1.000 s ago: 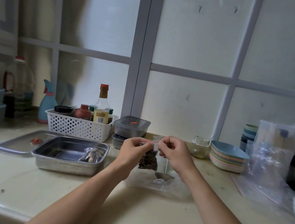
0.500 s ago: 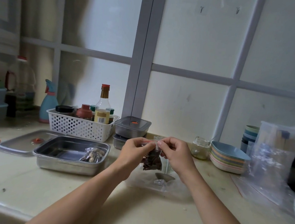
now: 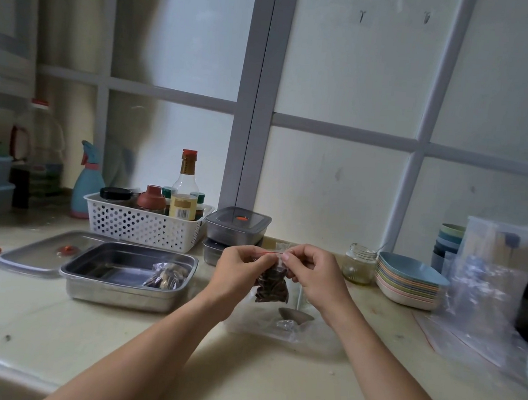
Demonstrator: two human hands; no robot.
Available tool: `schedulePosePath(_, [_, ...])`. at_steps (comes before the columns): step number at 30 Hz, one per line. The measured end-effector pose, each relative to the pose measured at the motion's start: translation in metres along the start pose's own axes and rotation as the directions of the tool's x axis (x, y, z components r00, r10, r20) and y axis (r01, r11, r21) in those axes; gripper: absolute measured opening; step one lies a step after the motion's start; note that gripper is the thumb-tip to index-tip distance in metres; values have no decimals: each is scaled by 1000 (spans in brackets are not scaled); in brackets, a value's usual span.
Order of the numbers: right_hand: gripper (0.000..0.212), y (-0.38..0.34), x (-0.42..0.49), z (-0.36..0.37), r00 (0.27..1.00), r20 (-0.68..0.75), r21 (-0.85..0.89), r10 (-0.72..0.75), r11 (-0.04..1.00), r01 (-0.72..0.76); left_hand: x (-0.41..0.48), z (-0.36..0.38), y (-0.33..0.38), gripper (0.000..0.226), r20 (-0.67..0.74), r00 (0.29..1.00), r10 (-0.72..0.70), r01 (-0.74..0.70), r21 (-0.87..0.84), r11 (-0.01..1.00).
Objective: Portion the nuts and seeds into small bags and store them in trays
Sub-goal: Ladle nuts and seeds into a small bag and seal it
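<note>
Head view shows your left hand (image 3: 240,269) and right hand (image 3: 312,275) meeting above the counter (image 3: 100,342), fingers curled. Each hand pinches the top edge of a small bag (image 3: 272,286) between thumb and fingertips, along its red seal strip. The bag hangs between your hands, off the counter, its lower part full of dark seeds. Whether the seal is fully pressed together, you cannot tell from here.

Under your hands a spoon (image 3: 295,315) lies on a clear plastic sheet. To your left stands an open steel tray (image 3: 113,296) with one filled bag (image 3: 166,276) in its right end; the tray's lid (image 3: 33,254) lies just beside it. Behind the tray are a white basket (image 3: 145,226) of bottles and two stacked lidded boxes (image 3: 238,228). To your right are a glass jar (image 3: 360,267) and a stack of plates (image 3: 408,286).
</note>
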State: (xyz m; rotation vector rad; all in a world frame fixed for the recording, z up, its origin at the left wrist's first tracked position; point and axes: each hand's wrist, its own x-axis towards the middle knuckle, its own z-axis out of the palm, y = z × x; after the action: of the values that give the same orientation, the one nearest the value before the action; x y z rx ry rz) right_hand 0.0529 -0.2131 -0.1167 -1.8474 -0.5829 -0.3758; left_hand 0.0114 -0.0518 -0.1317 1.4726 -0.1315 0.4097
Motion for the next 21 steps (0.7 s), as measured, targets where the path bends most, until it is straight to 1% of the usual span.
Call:
schedulePosePath(9, [11, 2, 1, 1, 1000, -5, -9, -6, 1000, 6, 1, 0, -1, 14, -15, 1000, 10, -10, 26, 1000])
schedulePosePath(18, [19, 3, -1, 5, 999, 19, -123, -39, 992, 41, 3, 0, -4, 9, -35, 999, 30, -24, 156, 987])
schedulePosePath(21, [17, 3, 0, 6, 998, 45, -79, -34, 996, 37, 4, -1, -4, 9, -51, 998, 34, -25, 181, 983])
